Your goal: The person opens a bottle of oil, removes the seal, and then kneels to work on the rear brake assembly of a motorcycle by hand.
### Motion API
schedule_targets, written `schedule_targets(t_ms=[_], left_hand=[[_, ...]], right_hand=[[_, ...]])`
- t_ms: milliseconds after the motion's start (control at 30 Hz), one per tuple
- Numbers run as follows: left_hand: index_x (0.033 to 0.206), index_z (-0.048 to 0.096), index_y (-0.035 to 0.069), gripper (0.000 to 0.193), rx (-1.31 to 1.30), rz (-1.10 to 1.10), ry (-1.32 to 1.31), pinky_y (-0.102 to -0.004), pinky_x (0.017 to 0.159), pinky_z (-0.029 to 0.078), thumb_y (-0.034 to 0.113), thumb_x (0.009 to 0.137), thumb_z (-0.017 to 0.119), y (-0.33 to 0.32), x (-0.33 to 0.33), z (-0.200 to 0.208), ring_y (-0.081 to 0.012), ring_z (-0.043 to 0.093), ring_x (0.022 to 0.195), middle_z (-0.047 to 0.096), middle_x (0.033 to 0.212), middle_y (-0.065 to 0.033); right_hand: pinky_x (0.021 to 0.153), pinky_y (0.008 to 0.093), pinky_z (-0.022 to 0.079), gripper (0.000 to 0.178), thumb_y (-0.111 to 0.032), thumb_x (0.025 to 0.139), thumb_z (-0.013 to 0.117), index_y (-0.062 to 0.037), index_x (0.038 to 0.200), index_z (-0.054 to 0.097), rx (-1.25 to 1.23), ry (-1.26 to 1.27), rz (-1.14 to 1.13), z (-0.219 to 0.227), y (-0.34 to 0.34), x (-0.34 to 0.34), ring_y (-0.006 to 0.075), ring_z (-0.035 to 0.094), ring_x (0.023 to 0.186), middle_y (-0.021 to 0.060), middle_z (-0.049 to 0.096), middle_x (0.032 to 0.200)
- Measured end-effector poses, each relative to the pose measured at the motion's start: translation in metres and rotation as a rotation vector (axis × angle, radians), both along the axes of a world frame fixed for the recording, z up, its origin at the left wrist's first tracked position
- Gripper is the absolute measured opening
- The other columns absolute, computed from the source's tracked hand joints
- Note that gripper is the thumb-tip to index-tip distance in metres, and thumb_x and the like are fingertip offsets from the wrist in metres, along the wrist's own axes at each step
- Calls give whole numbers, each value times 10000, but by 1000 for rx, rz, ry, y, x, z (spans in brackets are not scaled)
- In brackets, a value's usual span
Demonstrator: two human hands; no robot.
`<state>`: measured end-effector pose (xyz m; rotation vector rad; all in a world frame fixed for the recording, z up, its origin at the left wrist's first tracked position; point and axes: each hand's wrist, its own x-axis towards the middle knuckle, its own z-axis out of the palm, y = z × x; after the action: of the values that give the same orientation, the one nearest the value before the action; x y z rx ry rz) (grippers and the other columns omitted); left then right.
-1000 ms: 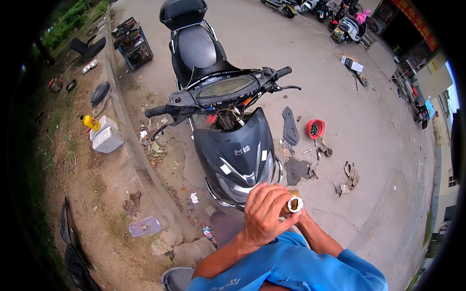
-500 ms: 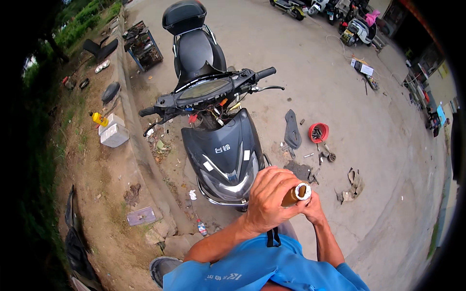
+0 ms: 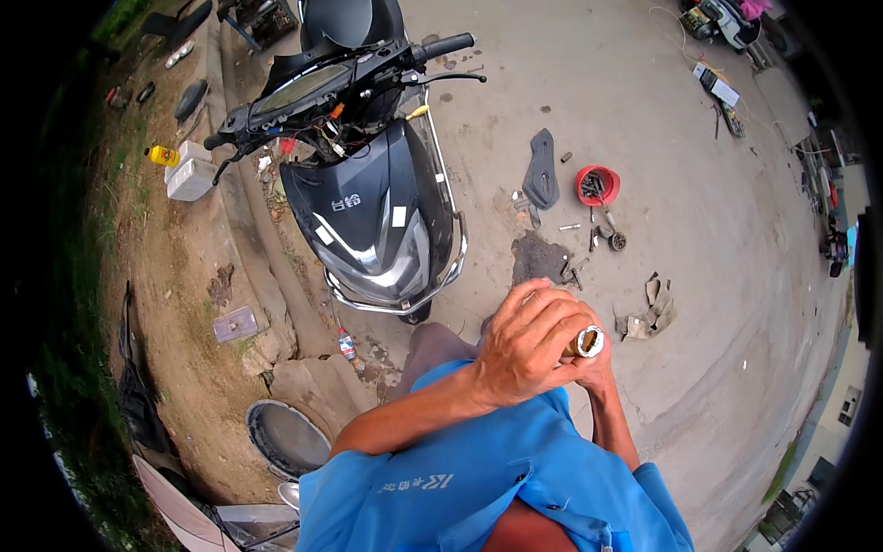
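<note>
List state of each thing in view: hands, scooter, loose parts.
left hand: closed over the short metal tube, covering the right hand
right hand: mostly hidden, under the tube
short metal tube: held, open end showing
scooter: parked, front panel off, wiring exposed
red bowl: on the ground, upright, small parts inside
dark panel: lying flat on concrete
yellow bottle: on its side

The left hand (image 3: 526, 345) lies over the right hand (image 3: 596, 361), hiding nearly all of it; only a strip shows under the left fingers (image 3: 561, 317). The small cylinder (image 3: 587, 342) pokes out past the fingertips by its pale end alone, its body buried in the grip. Beyond the fingers, the red bowl (image 3: 598, 185) holds parts too small to tell.
</note>
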<state>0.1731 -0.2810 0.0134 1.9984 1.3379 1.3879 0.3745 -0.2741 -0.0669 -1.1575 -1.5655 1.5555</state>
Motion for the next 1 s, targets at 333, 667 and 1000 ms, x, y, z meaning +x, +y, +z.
schedule_targets(t_ms=[333,667,1000], left_hand=[[1059,688,40,412,28,40,-107,-498,997,502,191,718,863,61,82,-5,-278,650,1083,683,1098,-89],[1103,679,27,464,66,87,-51,-478,990,486,175,702,859,83,69,14,-296,616,1119,657,1132,-100],[1112,663,0,493,-5,195,-58,-451,948,495,100,678,874,54,46,21,-326,609,1122,656,1138,-123]], right_hand=[[958,412,533,641,-273,745,900,-30,1265,614,334,-148,74,13,91,94,305,660,1122,168,659,1221],[947,398,519,612,-306,817,838,-12,1283,574,294,6,26,-3,113,70,289,653,1093,164,649,1210],[958,386,526,555,-114,739,859,-14,1228,616,306,-34,157,-2,120,39,291,670,1107,159,678,1203]])
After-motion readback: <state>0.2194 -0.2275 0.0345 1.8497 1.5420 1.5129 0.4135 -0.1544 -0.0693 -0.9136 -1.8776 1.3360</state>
